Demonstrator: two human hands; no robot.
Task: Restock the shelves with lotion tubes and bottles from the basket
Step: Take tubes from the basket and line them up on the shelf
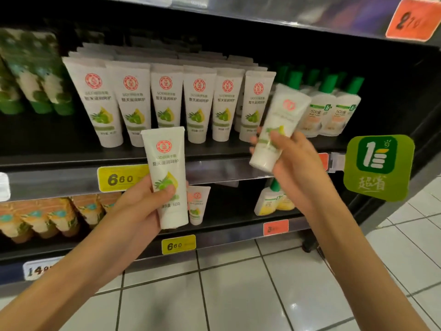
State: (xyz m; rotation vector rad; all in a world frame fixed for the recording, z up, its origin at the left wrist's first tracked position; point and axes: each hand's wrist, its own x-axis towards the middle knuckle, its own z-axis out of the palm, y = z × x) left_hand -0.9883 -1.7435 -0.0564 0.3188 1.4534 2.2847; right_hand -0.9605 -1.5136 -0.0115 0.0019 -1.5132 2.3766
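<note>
My left hand grips a white lotion tube with a red seal and green olive print, held upright in front of the shelf edge. My right hand holds a second white tube, tilted to the right and blurred, just in front of the right end of the row of matching tubes that stand cap-down on the middle shelf. Green-capped white bottles stand to the right of that row. No basket is in view.
Green-patterned tubes stand at the far left. The lower shelf holds orange tubes, one white tube and a green-capped bottle. A green promo sign juts out at right. Yellow price tags line the shelf edges. White tiled floor lies below.
</note>
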